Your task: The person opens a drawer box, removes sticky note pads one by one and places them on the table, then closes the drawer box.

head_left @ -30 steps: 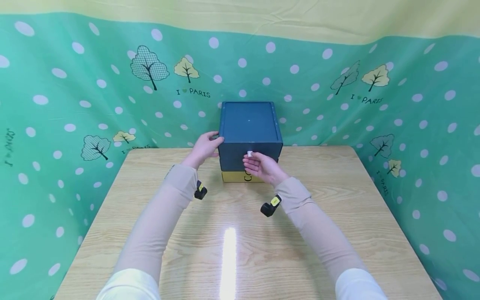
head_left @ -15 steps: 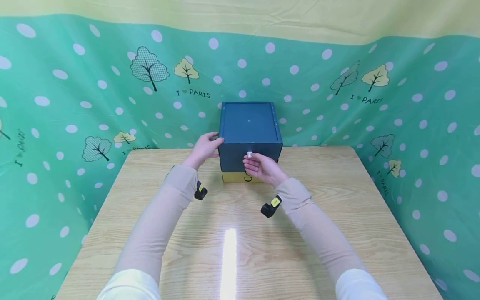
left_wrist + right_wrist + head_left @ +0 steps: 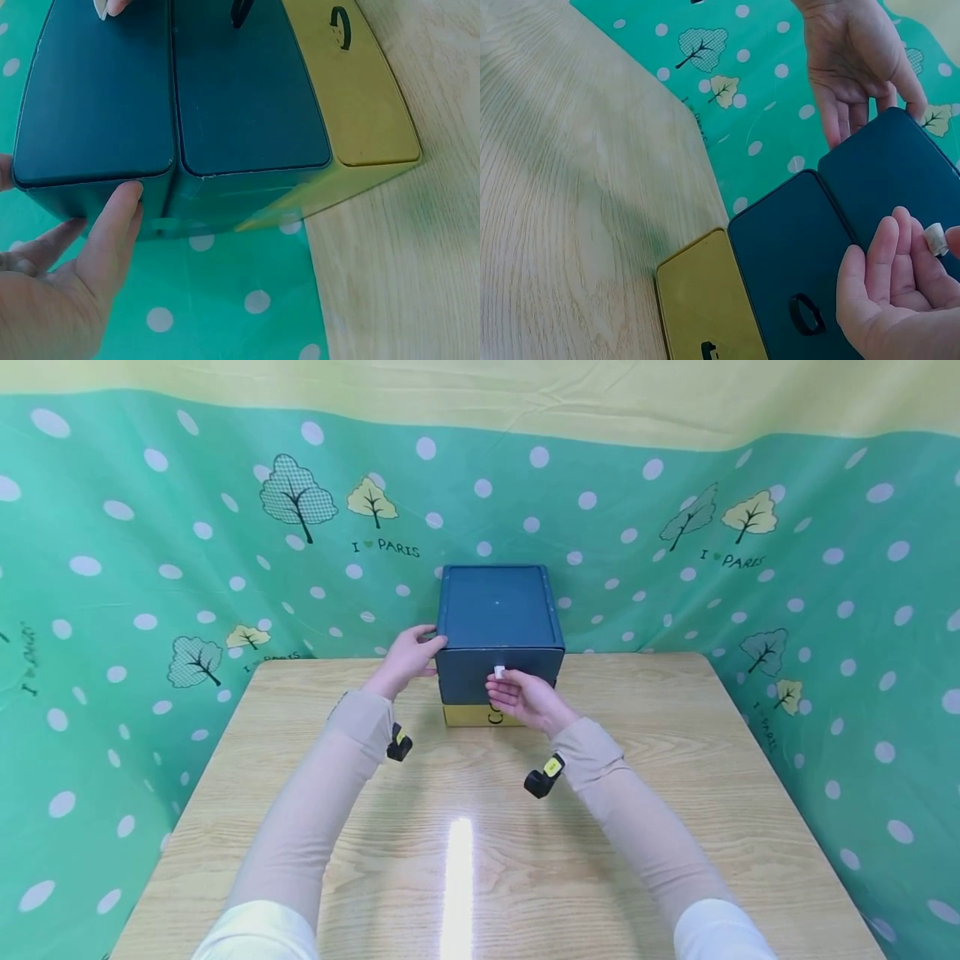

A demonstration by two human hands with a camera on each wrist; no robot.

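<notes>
A small drawer cabinet [image 3: 497, 606] stands at the back of the table, with two dark blue tiers over a yellow one. My right hand [image 3: 527, 700] pinches the white knob [image 3: 935, 240] on the top blue drawer front [image 3: 97, 97] between thumb and forefinger, the other fingers bent loosely below. At the cabinet's left side, my left hand [image 3: 408, 658] presses straight fingers [image 3: 112, 232] against the wall, its thumb at the top edge. The middle blue drawer [image 3: 247, 90] and the yellow drawer [image 3: 360, 90] each carry a black loop handle [image 3: 806, 313].
The wooden table [image 3: 360, 860] runs from the cabinet toward me, with a bright light reflection down its middle. A green dotted cloth [image 3: 615, 527] hangs behind the cabinet and along both sides. Small black cameras [image 3: 543, 775] are strapped to my wrists.
</notes>
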